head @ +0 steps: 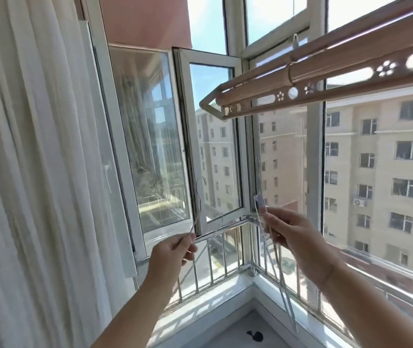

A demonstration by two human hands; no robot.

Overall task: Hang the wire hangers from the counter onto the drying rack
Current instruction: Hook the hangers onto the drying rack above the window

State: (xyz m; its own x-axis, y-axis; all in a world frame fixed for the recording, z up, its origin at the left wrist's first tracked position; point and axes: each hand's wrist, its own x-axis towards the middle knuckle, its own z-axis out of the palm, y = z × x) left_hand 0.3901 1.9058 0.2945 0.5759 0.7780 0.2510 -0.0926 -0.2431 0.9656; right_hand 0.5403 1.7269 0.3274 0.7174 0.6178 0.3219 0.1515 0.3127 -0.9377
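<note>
Single wire hanger (193, 224) pinched in left hand (172, 251): thin, partly lost against the window frame, hook end pointing up, visible wire running near-vertical from the fingertips to the hook. Left grip closed thumb-to-forefinger on the wire, other fingers curled under, forearm coming up from bottom centre. Bundle of wire hangers (282, 292) in right hand (293, 237): long axis diagonal, hook ends up-left just above the fingertips, lower ends pointing down-right toward the window sill (213, 300). Right grip wrapped round the bundle near its top, fingers curled, forearm entering from bottom right. Number of hangers in the bundle impossible to tell. Both hands raised to about the level of the metal railing (223, 229), apart from each other, lone hanger to the left of the bundle; contact between the two not resolvable. Drying rack (325, 71) overhead at upper right, well above both hands, beige rails with punched holes running toward the open window sash (213, 146). White curtain (37, 146) at left. Apartment blocks (376, 159) beyond the glass.
</note>
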